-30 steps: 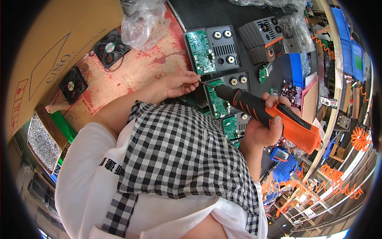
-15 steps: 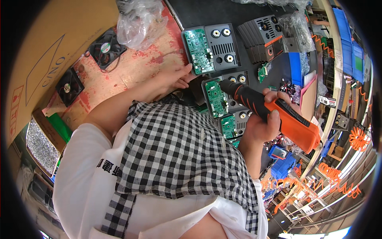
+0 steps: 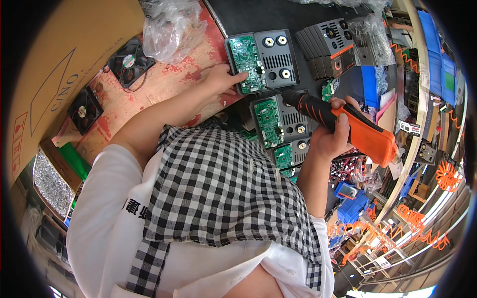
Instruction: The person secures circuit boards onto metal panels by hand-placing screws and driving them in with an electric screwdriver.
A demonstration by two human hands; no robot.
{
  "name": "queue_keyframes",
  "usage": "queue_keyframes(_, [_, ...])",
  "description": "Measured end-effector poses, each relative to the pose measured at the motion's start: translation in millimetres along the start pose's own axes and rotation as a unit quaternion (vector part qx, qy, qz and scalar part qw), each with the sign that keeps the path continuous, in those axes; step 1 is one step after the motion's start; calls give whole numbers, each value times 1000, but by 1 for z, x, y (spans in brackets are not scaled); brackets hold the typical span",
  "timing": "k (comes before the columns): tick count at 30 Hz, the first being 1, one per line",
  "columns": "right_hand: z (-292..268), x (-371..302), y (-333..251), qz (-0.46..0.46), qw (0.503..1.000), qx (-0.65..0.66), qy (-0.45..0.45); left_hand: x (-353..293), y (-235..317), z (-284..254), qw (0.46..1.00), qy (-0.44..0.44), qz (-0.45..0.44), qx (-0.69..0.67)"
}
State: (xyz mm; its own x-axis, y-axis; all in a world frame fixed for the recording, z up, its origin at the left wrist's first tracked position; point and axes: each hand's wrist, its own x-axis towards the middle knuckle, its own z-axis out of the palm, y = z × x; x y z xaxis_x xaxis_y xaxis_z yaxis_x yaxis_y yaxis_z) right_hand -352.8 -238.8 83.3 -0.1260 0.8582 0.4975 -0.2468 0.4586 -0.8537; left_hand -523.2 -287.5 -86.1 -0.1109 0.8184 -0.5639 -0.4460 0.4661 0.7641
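Note:
My right hand [image 3: 335, 131] grips an orange and black power screwdriver [image 3: 365, 136]. Its thin bit reaches the lower right part of a green circuit board [image 3: 244, 52], which lies on the left half of a dark grey slotted panel [image 3: 282, 62]. My left hand [image 3: 223, 80] holds that panel's lower left edge, thumb over the board's edge and fingers curled partly out of sight. Just below lie a second panel with a circuit board [image 3: 269, 121] and a third with a circuit board [image 3: 283, 156], partly covered by the screwdriver, my arm and the apron.
A stack of grey panels [image 3: 323, 49] stands to the right, beside a blue bin [image 3: 368, 85]. On the worn red surface at left are two black fans [image 3: 85, 109] and a clear plastic bag [image 3: 171, 32]. A large cardboard box [image 3: 74, 54] fills the upper left.
The screwdriver has moved up from the second panel to the top panel's board, its bit now at the lower right corner. My left hand shifted up, its thumb now over the board's edge.

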Motion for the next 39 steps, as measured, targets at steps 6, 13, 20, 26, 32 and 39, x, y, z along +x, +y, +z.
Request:
queue_keyframes(6, [11,7,-4,-37,995,-41,-82,-2,5,3,1000,13,18,-5])
queue_keyframes(13, [18,-1,-1,-66,986,-68,-140,-10,7,4,998,32,22,-51])
queue_keyframes(20, [29,4,5,-53,987,-48,-142,-5,-5,2,998,35,31,-36])
queue_keyframes(26, [39,2,4,-34,982,-86,-162,-8,-10,1,997,57,49,-18])
queue_keyframes(32, [43,-7,-21,-41,980,-82,-175,-25,-5,6,997,45,56,4])
queue_keyframes(39, [46,-49,-104,-127,984,26,-119,-78,-13,-15,992,52,108,34])
